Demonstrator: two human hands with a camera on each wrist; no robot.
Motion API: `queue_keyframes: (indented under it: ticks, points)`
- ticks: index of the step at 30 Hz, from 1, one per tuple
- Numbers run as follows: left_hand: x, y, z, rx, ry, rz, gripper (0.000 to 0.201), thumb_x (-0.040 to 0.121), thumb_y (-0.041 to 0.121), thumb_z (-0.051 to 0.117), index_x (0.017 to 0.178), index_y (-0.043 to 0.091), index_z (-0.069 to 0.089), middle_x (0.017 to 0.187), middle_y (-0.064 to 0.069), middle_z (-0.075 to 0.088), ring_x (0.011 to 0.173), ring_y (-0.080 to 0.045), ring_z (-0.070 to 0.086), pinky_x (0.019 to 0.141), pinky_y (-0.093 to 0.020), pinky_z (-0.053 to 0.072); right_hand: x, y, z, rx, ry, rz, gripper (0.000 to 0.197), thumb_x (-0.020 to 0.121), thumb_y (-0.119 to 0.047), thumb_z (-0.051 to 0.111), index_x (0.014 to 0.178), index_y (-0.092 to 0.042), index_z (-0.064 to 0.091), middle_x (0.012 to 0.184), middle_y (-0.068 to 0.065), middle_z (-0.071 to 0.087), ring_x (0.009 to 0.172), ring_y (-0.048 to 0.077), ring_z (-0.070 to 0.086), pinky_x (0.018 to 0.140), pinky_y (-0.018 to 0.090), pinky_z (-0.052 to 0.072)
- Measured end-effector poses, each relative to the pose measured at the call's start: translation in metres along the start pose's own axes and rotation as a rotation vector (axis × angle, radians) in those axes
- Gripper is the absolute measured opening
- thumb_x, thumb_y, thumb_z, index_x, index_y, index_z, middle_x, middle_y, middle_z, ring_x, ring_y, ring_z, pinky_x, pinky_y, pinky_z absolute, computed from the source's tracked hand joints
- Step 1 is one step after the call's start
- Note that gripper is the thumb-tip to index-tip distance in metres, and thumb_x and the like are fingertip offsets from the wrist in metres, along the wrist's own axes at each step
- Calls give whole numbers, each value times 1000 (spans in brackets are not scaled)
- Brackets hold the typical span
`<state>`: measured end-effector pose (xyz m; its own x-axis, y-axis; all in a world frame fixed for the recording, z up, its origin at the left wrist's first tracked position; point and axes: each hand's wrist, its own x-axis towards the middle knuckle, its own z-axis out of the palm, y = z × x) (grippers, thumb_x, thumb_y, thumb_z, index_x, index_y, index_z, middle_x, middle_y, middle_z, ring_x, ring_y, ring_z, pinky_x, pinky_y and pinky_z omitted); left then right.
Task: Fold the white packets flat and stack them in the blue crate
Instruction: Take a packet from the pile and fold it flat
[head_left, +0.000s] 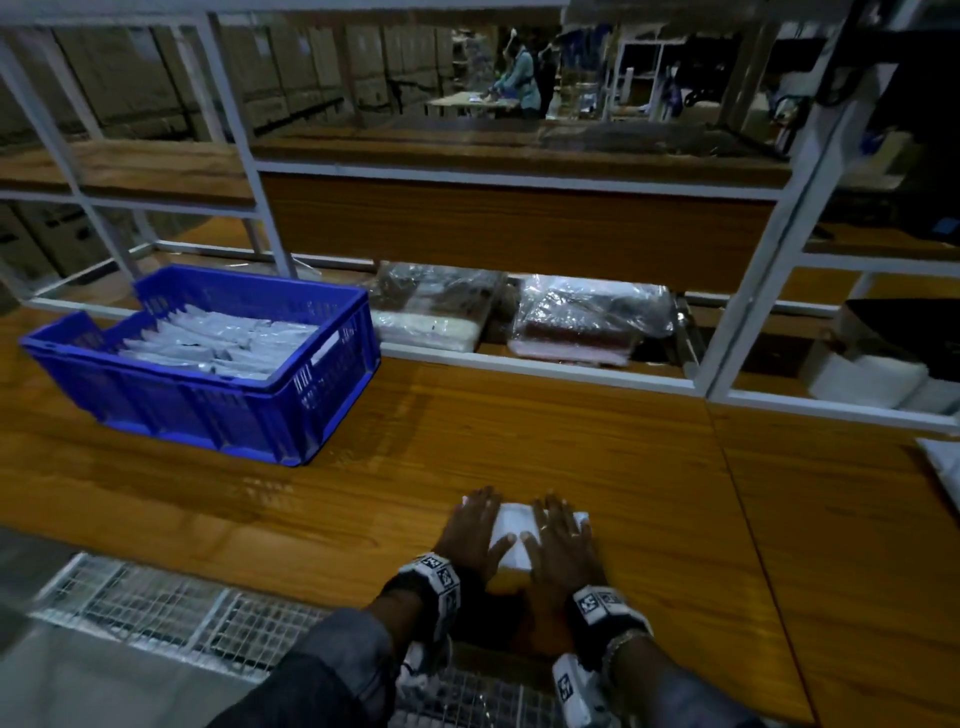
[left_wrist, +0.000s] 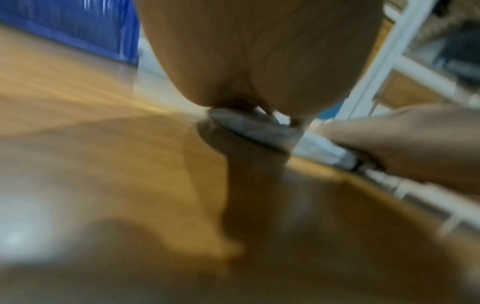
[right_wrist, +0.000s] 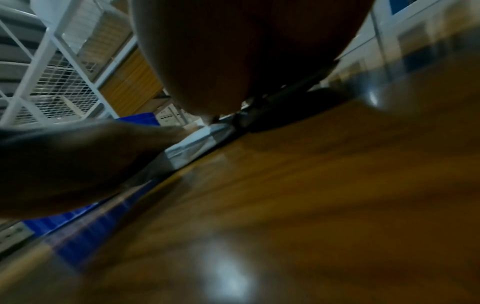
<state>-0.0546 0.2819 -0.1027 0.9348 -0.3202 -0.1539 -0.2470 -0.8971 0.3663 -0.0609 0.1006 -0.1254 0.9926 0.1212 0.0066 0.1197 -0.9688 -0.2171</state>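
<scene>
A white packet (head_left: 515, 525) lies on the wooden table near its front edge. My left hand (head_left: 475, 530) presses flat on the packet's left half, fingers straight and spread. My right hand (head_left: 558, 535) presses flat on its right half in the same way. Both thumbs point inward and nearly meet over the packet. The blurred left wrist view shows the packet's edge (left_wrist: 319, 148) under my palm. In the right wrist view the packet (right_wrist: 192, 144) lies thin against the table. The blue crate (head_left: 291, 410) stands at the far left, holding several flat white packets (head_left: 218, 338).
A white metal shelf frame (head_left: 748, 291) runs along the table's far edge, with plastic-wrapped bundles (head_left: 587, 322) on its lower level. More white material (head_left: 862, 374) sits at the right. A wire mesh panel (head_left: 156, 608) lies below the table's front edge. People work in the distance.
</scene>
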Motion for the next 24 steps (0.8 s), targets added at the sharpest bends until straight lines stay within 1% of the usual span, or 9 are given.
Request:
queue_keyframes:
  ticks: [1,3,6,10,13,16,18,21,24]
  points:
    - [-1,-5,6,-6,11,-25,100,89,81,6,161,13,7,168,-11,1,156,-29,3,125,-45,5,-2,6,-5,49,-165,59,86,89,-67,6,162,-21,11,167,5,-5,156,26,7,123,51,6]
    - [2,-15,20,-21,15,-68,89,93,75,8,162,18,-1,169,-10,-7,156,-28,-5,124,-46,0,-3,13,-5,61,-176,102,96,80,-74,-6,161,-23,-3,167,8,-15,155,26,-8,123,46,-7]
    - [0,-18,29,11,44,-39,107,78,85,-16,161,19,-3,168,-14,-5,156,-31,-3,123,-47,-1,-14,9,6,63,-135,97,96,81,-73,-3,162,-22,6,168,14,-6,156,30,1,124,47,-4]
    - [8,-24,44,-18,97,-28,89,96,74,6,160,14,23,161,-25,27,148,-43,30,117,-59,24,-12,9,19,83,-39,85,72,98,-59,26,156,-17,36,161,23,27,146,39,33,120,51,16]
    - [11,-22,40,24,118,-38,101,83,83,-13,159,18,2,166,-21,13,153,-39,15,121,-56,12,-9,7,15,107,-59,104,77,99,-62,11,156,-16,36,160,24,28,146,40,34,119,56,26]
    - [13,-15,30,130,90,-73,115,65,84,-33,160,23,-10,169,-11,-4,156,-30,-1,122,-55,1,-6,10,5,57,-95,84,95,81,-67,-10,162,-21,8,168,16,-1,155,33,4,124,50,1]
    - [9,-8,23,133,89,-64,107,78,77,-26,162,16,1,169,-11,1,156,-31,6,123,-56,6,-6,6,1,55,-101,24,92,79,-62,-11,161,-25,3,167,8,-10,156,29,-2,122,47,-8]
    - [5,0,28,190,130,-9,74,106,49,3,150,7,46,156,-12,42,141,-29,45,117,-53,26,-9,1,11,-63,-43,-151,70,94,-47,7,160,-29,21,166,3,-5,156,29,2,121,52,-3]
    - [5,-2,36,177,114,62,60,107,38,18,140,10,59,147,-8,55,132,-23,56,114,-47,27,-9,-3,20,-82,-109,-158,66,95,-45,11,159,-34,22,169,1,-6,156,27,-6,122,56,-2]
